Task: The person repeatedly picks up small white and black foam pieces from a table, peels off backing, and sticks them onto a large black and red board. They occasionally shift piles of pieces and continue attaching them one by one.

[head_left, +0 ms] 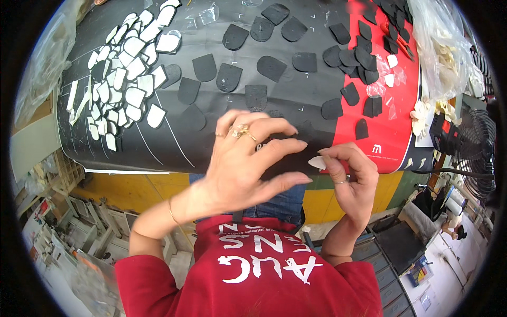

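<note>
Between its thumb and fingertips my right hand (355,182) pinches a small white piece (317,162), thin-looking and pale. My left hand (240,156) hovers beside it over the near edge of the black mat (174,119), fingers spread and holding nothing. Just beyond my left fingers lies a black rounded-end pad (256,97), and another dark pad (275,113) is partly covered by that hand. More black pads (229,77) are spread singly over the middle of the mat. At the left, white-faced pads (134,96) of the same shape form a loose heap.
Black pads (363,57) overlap on the red strip (346,134) at the right. Red-handled pliers or cutters (405,48) lie farther right, beside a clear plastic bag (441,47). A fan (475,148) stands at the far right. Clear film scraps (209,14) lie at the back.
</note>
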